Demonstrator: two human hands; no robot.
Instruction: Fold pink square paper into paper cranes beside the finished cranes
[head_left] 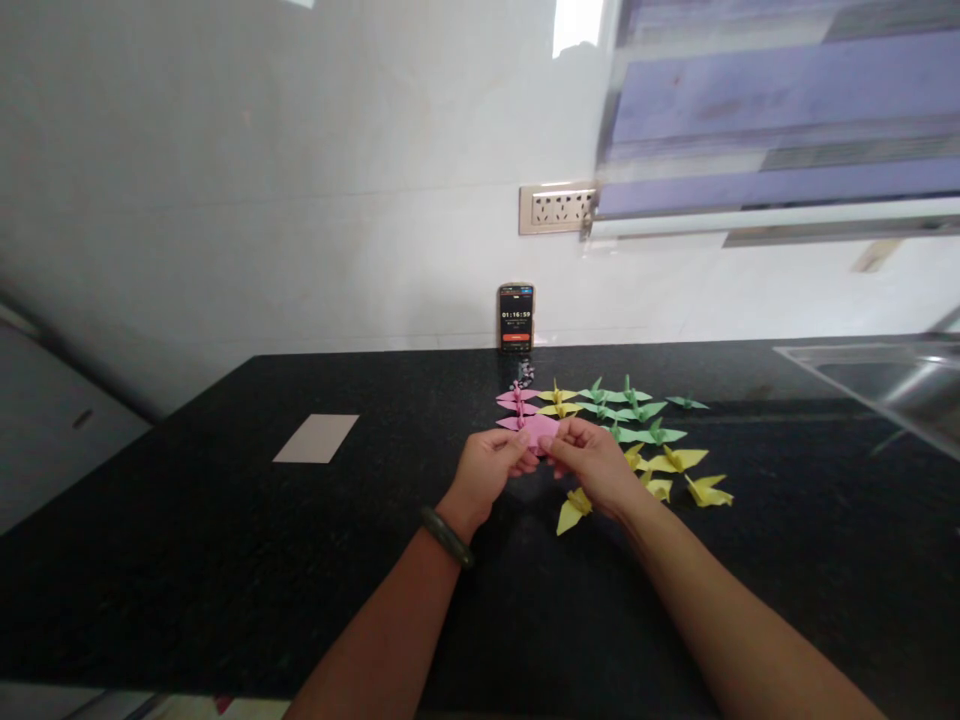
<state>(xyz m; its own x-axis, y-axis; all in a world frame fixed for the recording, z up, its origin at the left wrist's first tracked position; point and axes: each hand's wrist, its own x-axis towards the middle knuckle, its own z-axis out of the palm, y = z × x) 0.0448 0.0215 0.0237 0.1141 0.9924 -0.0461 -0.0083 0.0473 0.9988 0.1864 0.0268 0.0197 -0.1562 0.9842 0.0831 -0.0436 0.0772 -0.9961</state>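
Note:
Both my hands meet over the black counter [187, 540], pinching one folded pink paper piece [541, 430]. My left hand [489, 472], with a dark bracelet on its wrist, grips the piece's left side with closed fingers. My right hand [592, 462] pinches its right side. Just beyond them lie pink paper cranes [516, 400], with yellow cranes [556, 398] and green cranes [637, 410] to the right. More yellow cranes [705, 490] lie right of my right hand, and one yellow crane [571, 510] sits under my right wrist.
A flat sheet of pale pink paper [316, 438] lies on the counter to the left. A phone [516, 316] showing a timer leans against the white wall. A wall socket [556, 208] is above it. A steel sink [885, 385] sits at the far right.

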